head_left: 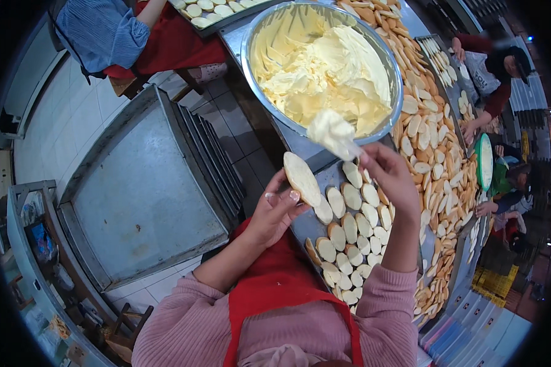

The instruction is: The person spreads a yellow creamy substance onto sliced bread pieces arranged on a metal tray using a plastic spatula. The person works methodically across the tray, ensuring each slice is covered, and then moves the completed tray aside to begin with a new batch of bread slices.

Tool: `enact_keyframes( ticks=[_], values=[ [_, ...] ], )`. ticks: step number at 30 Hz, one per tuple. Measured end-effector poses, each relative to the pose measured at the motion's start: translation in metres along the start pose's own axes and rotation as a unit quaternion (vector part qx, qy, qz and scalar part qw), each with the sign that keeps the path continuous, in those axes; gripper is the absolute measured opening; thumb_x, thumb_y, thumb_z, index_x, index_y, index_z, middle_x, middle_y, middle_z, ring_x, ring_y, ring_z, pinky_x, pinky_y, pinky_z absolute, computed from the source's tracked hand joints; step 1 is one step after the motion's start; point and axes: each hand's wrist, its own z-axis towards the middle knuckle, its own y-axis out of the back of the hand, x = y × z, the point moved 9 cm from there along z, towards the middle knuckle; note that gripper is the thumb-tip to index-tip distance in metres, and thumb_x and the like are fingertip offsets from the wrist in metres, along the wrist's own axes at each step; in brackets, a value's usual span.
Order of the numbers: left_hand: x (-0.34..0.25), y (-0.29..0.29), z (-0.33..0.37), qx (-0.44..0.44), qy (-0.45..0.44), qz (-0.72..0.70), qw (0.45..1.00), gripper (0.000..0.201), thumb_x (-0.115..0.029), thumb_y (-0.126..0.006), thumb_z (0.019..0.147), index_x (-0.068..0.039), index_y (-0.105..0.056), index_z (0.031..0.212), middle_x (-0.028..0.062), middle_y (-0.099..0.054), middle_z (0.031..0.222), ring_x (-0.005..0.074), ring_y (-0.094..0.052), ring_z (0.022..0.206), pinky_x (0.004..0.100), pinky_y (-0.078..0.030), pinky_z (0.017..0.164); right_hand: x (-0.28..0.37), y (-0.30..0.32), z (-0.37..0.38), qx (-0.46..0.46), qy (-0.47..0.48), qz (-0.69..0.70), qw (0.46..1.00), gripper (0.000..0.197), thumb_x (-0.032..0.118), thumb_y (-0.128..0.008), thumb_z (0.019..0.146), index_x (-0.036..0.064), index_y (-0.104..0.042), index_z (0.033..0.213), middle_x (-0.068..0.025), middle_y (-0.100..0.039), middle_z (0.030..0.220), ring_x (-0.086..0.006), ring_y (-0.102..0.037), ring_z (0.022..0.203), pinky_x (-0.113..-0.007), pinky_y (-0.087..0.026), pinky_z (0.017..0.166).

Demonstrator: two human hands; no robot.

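Observation:
My left hand [270, 215] holds an oval bread slice [301, 178] upright, its pale cut face showing. In my right hand [393, 181] is the handle of a spatula [348, 148], whose blade carries a thick lump of pale yellow cream [329, 129]. The spatula is over the near rim of a large metal bowl [248, 73], with more cream [343, 67] heaped inside it. Below my right hand, a tray of bread slices [349, 227] lies on the table, the slices in rows with their pale faces up. My right forearm hides part of that tray.
A long pile of bread slices [434, 147] runs along the table to the right. Across it, people [490, 85] work near a green-rimmed bowl [485, 162]. To my left stands a stack of metal trays [147, 177]. Another person [104, 37] sits at the upper left beside a filled tray [217, 11].

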Motion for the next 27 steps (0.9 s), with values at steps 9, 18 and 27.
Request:
enact_keyframes(
  ticks=[9,18,27],
  values=[
    [0.023,-0.034,-0.013,0.006,0.021,0.043,0.999,0.068,-0.004,-0.061,0.092,-0.019,-0.023,0.146,0.0113,-0.057,0.126,0.0189,-0.06,0.112,0.0323,-0.051,0.096,-0.018,-0.015,-0.112,-0.327,0.122,-0.182,0.919,0.013,0.006,-0.067,0.085,0.0062,-0.069,0.099,-0.0061,-0.07,0.089,-0.0177,-0.062,0.073,-0.031,-0.043,0.072],
    [0.049,-0.056,-0.034,0.009,0.032,0.062,0.998,0.07,-0.003,-0.062,0.091,-0.018,-0.022,0.147,0.0122,-0.058,0.126,0.0196,-0.059,0.114,0.0321,-0.051,0.097,-0.034,-0.024,-0.229,-0.448,0.222,-0.469,0.728,0.04,-0.003,-0.068,0.069,0.0127,-0.068,0.105,0.0033,-0.07,0.103,-0.0165,-0.057,0.081,-0.029,-0.033,0.078],
    [0.093,-0.074,-0.039,0.12,0.145,0.129,0.974,0.075,-0.006,-0.06,0.092,-0.011,-0.016,0.152,0.015,-0.055,0.129,0.0231,-0.058,0.116,0.0353,-0.051,0.096,-0.082,0.029,-0.285,-0.364,0.063,-0.104,0.924,0.018,0.007,-0.066,0.087,0.002,-0.069,0.104,-0.0085,-0.065,0.085,-0.0155,-0.058,0.071,-0.026,-0.044,0.061]
  ],
)
